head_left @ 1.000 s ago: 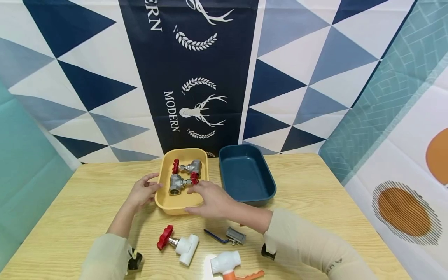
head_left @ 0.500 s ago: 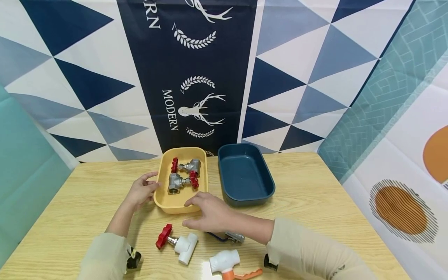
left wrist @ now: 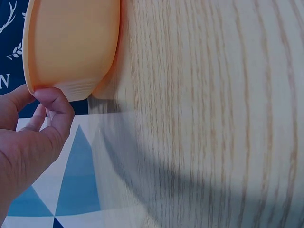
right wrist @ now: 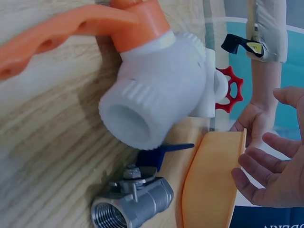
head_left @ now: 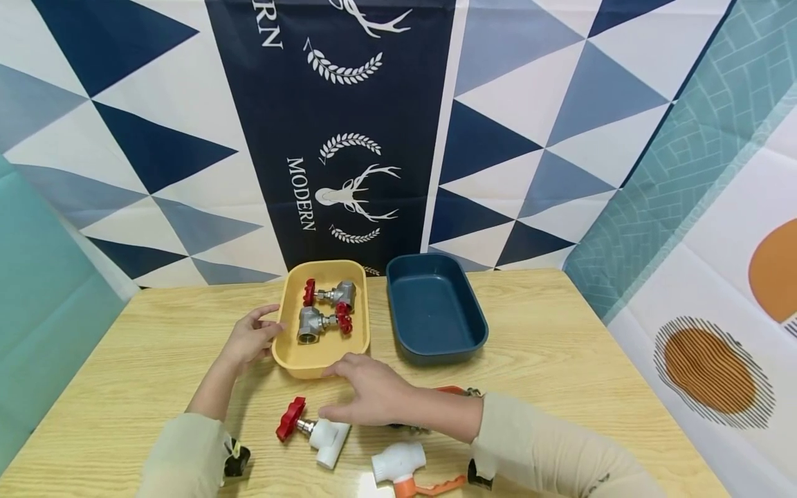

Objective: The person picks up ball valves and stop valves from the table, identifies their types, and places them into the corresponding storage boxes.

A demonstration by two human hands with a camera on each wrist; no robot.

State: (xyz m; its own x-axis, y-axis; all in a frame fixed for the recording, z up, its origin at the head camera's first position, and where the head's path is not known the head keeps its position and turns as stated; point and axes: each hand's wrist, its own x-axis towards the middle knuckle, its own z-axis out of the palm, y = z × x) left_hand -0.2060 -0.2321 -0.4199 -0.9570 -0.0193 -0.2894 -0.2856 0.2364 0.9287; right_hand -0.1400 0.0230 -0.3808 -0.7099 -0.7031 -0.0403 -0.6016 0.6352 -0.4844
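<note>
My left hand [head_left: 252, 340] pinches the left rim of the yellow bin [head_left: 305, 356], thumb and finger on its edge in the left wrist view. Inside lie two silver metal valves with red handwheels, one nearer [head_left: 309, 324] and one farther [head_left: 342, 295]. My right hand [head_left: 369, 391] is held over the table just in front of the bin, fingers loosely bent and holding nothing. Beside its thumb lies a white plastic valve with a red handwheel [head_left: 328, 437]. A metal ball valve with a blue lever [right wrist: 137, 197] shows in the right wrist view; my right arm mostly hides it in the head view.
A dark blue bin [head_left: 438, 304] stands right of the yellow one, with nothing in it. Near the front lies a white ball valve with an orange handle [head_left: 398, 462]. Past my right forearm, a red handle [head_left: 451, 390] shows partly. Patterned cloth [head_left: 367, 138] hangs behind the table.
My right hand has drawn back from over the yellow bin towards the front, near the white valve with the red handwheel. My left hand has stayed at the bin's rim.
</note>
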